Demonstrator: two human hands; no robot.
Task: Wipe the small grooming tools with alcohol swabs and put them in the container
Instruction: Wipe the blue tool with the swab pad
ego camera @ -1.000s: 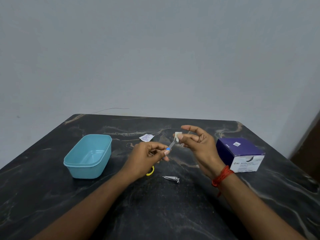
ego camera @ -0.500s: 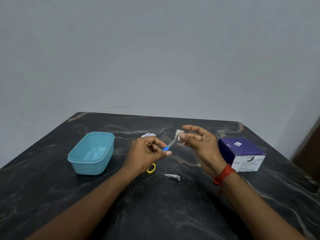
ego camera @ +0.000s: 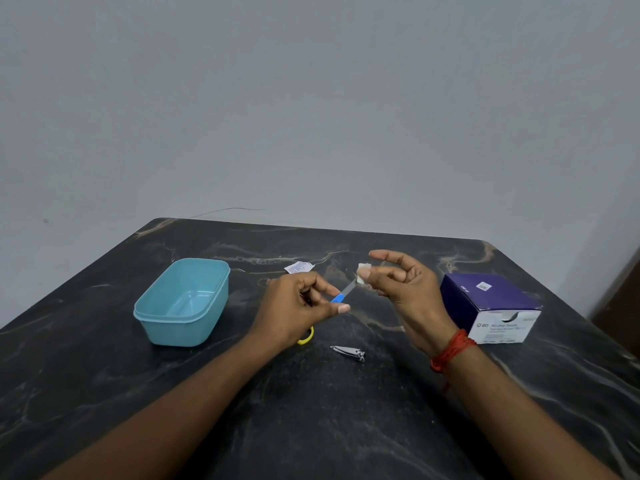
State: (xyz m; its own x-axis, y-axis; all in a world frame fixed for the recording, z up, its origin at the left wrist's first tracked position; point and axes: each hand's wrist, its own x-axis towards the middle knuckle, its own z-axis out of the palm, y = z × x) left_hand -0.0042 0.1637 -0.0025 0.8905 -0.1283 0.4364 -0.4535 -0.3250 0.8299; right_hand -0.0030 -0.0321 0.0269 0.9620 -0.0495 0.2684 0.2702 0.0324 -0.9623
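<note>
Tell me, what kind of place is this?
Probably a plain room set up for cleaning small tools, though I can't be sure: a dark marbled table against a bare grey wall, a box of alcohol swabs and a blue container.

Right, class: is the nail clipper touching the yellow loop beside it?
Apart. The head view shows a strip of bare dark table between the nail clipper and the yellow loop.

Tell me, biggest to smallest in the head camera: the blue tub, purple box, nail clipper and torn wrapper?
1. blue tub and purple box: they look about the same, too close to rank.
2. nail clipper and torn wrapper: both much smaller and nearly alike; the wrapper lies farther away.
</note>
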